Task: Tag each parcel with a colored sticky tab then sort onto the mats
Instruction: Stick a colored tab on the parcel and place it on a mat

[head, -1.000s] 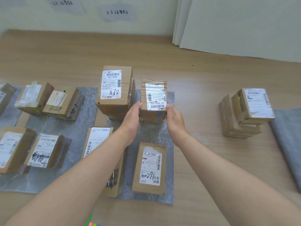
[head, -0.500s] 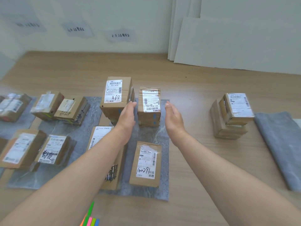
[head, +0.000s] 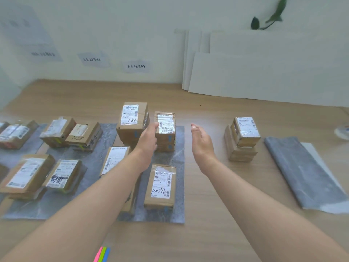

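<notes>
A small cardboard parcel with a white label and blue tabs rests on top of another at the back of the middle grey mat. My left hand hovers open just left of it, fingers apart, holding nothing. My right hand is open to the right of that stack, apart from it. Beside the stack stands the taller parcel marked A68. The parcel marked 10029 lies nearer on the same mat. Colored sticky tabs lie at the bottom edge.
A stack of parcels stands on bare table to the right. A folded grey mat lies further right. Left mats carry several more parcels. White boards lean on the wall behind.
Both hands have let go of the small labelled parcel, leaving it on the stack, and have drawn apart and back; the right hand moved further right. The camera has tilted up.
</notes>
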Tool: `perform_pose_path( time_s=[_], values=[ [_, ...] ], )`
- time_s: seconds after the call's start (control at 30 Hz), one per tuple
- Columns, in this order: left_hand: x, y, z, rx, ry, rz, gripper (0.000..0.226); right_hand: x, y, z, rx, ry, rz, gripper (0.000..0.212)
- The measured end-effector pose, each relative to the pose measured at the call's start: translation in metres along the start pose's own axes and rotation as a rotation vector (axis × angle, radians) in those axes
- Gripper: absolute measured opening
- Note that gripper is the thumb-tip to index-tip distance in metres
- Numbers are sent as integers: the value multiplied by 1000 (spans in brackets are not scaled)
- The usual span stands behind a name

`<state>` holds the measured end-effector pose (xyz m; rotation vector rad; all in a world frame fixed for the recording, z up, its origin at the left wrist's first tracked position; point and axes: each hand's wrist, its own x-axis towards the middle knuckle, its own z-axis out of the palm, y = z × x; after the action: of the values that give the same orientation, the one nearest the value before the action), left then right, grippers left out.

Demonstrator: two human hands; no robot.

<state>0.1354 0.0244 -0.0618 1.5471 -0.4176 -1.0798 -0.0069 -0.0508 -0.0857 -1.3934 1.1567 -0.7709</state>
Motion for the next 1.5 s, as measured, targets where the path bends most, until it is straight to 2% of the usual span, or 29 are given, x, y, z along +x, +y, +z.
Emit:
perform_pose_path(
  time_s=[0.13,0.27,0.4,0.67,1.0,1.13,1.23,1.5],
  values=[
    [-2,-3,7,16,-76,-18,54,-8,3,-8,16,98,-14,40],
    [-5,-11,21,52,-144,-14,44,-15,15,-20,7,174,-6,39],
    [-3,-20,40,83,-205,-43,58,-15,24,-43,12,257,-15,36],
    [15,-28,105,141,-248,-44,48,12,42,-111,21,354,10,31],
    [44,-66,205,140,-178,-133,47,77,83,-204,23,303,65,32],
    [55,-78,240,149,-161,-155,46,104,101,-233,-16,346,38,31],
    [63,-86,263,152,-152,-158,45,122,113,-248,-15,372,48,33],
    [86,-102,294,131,-130,-177,44,148,138,-256,-28,244,169,44]
  ],
)
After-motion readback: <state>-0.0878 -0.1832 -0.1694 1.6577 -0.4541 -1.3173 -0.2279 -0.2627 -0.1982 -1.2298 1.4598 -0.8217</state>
